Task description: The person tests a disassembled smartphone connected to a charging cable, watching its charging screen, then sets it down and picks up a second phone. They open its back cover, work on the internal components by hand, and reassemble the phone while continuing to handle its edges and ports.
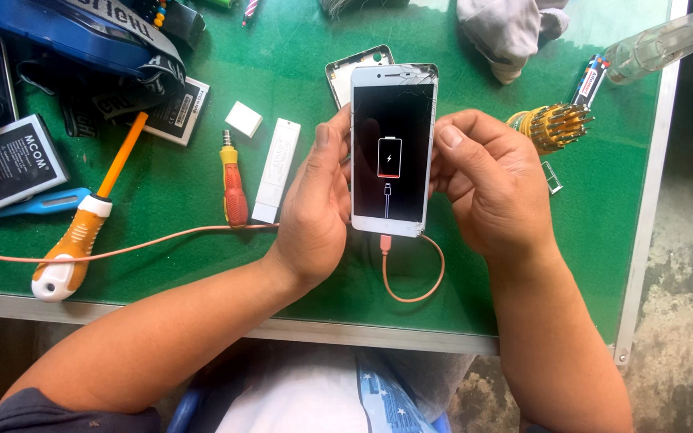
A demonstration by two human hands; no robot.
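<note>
Head cam: both hands grip phone mid-table, edges well apart.

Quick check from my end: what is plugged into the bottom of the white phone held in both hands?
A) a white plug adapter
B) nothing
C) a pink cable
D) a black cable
C: a pink cable runs into the bottom edge of the white phone, held between the left hand and the right hand, and loops on the green table.
</note>
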